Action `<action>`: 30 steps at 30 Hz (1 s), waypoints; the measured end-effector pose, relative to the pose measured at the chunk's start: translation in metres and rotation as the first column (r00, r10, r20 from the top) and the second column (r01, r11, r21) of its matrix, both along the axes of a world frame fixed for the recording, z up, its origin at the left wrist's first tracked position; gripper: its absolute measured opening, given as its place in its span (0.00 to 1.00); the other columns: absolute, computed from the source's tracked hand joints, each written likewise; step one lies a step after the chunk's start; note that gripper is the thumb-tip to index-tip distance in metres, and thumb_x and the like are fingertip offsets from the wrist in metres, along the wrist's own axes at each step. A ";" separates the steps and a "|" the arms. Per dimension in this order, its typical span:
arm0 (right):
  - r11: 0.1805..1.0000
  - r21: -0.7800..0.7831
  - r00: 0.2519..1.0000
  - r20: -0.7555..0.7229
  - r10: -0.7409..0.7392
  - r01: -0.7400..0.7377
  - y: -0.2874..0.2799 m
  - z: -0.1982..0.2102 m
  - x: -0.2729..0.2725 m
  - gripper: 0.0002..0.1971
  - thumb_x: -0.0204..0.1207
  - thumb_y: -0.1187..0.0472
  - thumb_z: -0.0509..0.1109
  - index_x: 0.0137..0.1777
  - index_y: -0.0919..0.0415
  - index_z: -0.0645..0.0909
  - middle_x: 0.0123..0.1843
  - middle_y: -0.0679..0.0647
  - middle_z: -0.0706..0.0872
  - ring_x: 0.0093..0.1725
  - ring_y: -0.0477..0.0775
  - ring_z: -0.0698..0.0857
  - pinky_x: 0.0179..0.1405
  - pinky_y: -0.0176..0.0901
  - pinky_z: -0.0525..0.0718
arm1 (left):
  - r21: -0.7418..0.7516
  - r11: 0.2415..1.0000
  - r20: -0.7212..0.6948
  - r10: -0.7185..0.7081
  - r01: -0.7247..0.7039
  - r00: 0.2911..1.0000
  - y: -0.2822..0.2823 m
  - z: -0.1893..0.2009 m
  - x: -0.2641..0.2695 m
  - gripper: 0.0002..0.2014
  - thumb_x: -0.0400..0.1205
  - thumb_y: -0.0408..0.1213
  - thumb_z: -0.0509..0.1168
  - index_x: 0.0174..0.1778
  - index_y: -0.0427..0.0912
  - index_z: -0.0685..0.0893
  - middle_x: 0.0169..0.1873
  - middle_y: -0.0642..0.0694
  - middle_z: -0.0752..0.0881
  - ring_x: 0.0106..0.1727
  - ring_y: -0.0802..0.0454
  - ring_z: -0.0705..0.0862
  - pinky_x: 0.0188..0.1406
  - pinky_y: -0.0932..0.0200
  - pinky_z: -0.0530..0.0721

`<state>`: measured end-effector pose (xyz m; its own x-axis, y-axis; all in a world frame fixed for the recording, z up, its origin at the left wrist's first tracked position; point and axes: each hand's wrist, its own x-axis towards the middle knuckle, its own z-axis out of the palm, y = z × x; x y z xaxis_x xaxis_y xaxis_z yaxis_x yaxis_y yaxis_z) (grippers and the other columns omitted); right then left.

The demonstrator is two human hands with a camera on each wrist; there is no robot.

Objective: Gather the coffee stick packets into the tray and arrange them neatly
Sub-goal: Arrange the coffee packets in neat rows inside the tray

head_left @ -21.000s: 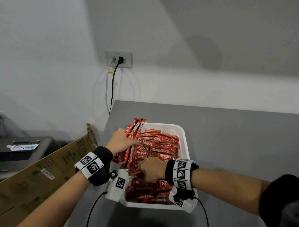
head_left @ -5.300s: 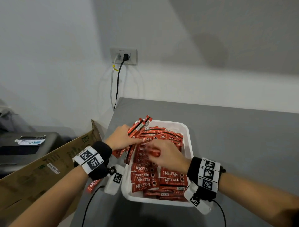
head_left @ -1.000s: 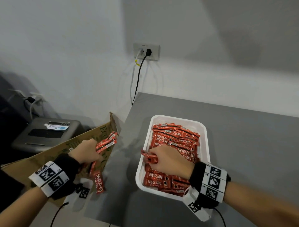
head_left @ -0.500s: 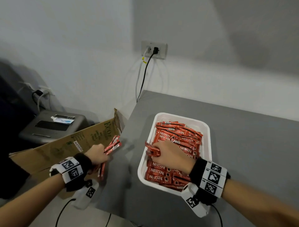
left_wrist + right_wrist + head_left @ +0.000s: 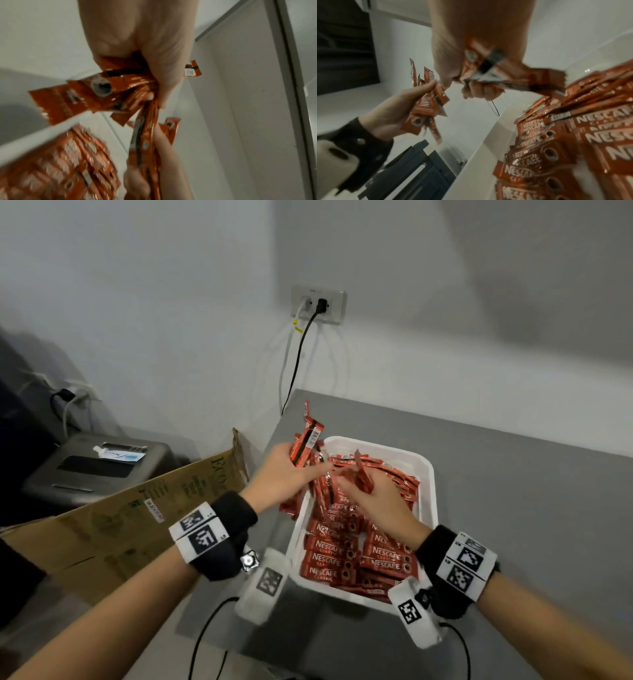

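Left hand (image 5: 279,479) grips a bundle of red coffee stick packets (image 5: 306,440), fingers curled round it; the bundle stands above the far-left corner of the white tray (image 5: 428,474), its top ends fanned upward. In the left wrist view the thumb and fingers (image 5: 164,86) clamp the sticks mid-length.

Right hand (image 5: 375,503) is over the tray's middle, fingers pinching 1 or more packets (image 5: 361,470); the exact count cannot be told through blur. Its fingertips meet the left hand's.

The tray sits on the grey table (image 5: 513,508) near the left edge. It holds many packets (image 5: 356,556): near rows lie flat and roughly parallel, far ones are loosely piled.

A cardboard box (image 5: 137,515) stands left of the table. A wall socket (image 5: 318,302) with 2 cables is on the far wall.
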<state>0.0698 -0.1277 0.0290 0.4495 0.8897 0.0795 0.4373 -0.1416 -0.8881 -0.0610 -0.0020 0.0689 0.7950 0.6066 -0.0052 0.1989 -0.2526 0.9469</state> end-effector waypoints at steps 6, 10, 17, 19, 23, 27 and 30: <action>0.995 0.090 0.960 -0.281 -0.019 0.046 -0.020 0.005 0.004 0.03 0.76 0.57 0.70 0.46 0.55 0.83 0.21 0.44 0.79 0.20 0.41 0.77 0.27 0.36 0.75 | -0.030 0.999 0.088 -0.014 0.017 0.996 -0.018 -0.013 0.023 0.06 0.75 0.36 0.72 0.40 0.50 0.81 0.31 0.57 0.85 0.28 0.71 0.84 0.29 0.76 0.79; 0.976 0.109 0.982 0.005 -0.190 0.189 -0.022 0.007 0.011 0.08 0.72 0.66 0.75 0.39 0.52 0.82 0.36 0.49 0.88 0.38 0.48 0.87 0.43 0.44 0.85 | 0.028 1.000 -0.007 -0.006 0.006 1.000 -0.017 -0.024 0.031 0.06 0.77 0.44 0.70 0.40 0.45 0.84 0.36 0.48 0.88 0.37 0.59 0.87 0.40 0.67 0.85; 0.976 0.186 0.656 0.724 -0.213 0.112 -0.031 -0.005 0.020 0.06 0.68 0.57 0.75 0.43 0.57 0.85 0.40 0.43 0.83 0.35 0.41 0.81 0.31 0.32 0.81 | -0.440 0.898 -0.006 -0.036 0.030 0.999 -0.021 -0.013 0.038 0.09 0.78 0.40 0.69 0.35 0.40 0.82 0.23 0.51 0.85 0.21 0.59 0.81 0.24 0.68 0.80; 0.976 0.188 0.656 0.724 -0.213 0.109 -0.034 -0.007 0.020 0.10 0.71 0.52 0.69 0.44 0.57 0.86 0.42 0.46 0.86 0.38 0.46 0.85 0.34 0.38 0.84 | -0.396 0.916 -0.054 -0.089 0.061 0.995 -0.021 -0.013 0.038 0.05 0.76 0.34 0.71 0.36 0.40 0.82 0.19 0.53 0.84 0.19 0.61 0.79 0.23 0.68 0.79; 0.987 0.149 0.756 0.637 -0.147 0.066 -0.041 -0.003 0.027 0.06 0.71 0.53 0.69 0.42 0.54 0.84 0.41 0.44 0.83 0.40 0.41 0.80 0.37 0.37 0.83 | -0.290 0.954 -0.025 -0.094 0.083 0.995 -0.017 -0.016 0.036 0.04 0.75 0.32 0.72 0.41 0.37 0.84 0.26 0.51 0.87 0.26 0.58 0.84 0.27 0.67 0.82; 0.971 0.130 0.907 0.349 -0.236 0.202 -0.045 0.004 0.043 0.06 0.73 0.51 0.74 0.47 0.41 0.80 0.50 0.46 0.84 0.48 0.39 0.81 0.49 0.26 0.77 | -0.041 0.994 -0.009 -0.104 0.104 0.994 -0.012 -0.019 0.032 0.04 0.73 0.36 0.74 0.40 0.42 0.86 0.38 0.49 0.89 0.36 0.58 0.88 0.36 0.68 0.84; 0.984 -0.026 0.975 0.146 -0.169 0.174 -0.046 0.010 0.043 0.09 0.74 0.54 0.74 0.53 0.55 0.86 0.45 0.41 0.87 0.44 0.34 0.84 0.47 0.30 0.79 | -0.011 0.990 -0.022 -0.140 0.139 0.990 -0.013 -0.020 0.032 0.07 0.72 0.36 0.75 0.43 0.39 0.87 0.41 0.47 0.90 0.41 0.54 0.90 0.44 0.60 0.88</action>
<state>0.1131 -0.1735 0.0386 0.5820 0.8041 0.1211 0.5255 -0.2583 -0.8106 -0.0287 -0.0148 0.0493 0.8714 0.4897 -0.0291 0.1837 -0.2707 0.9450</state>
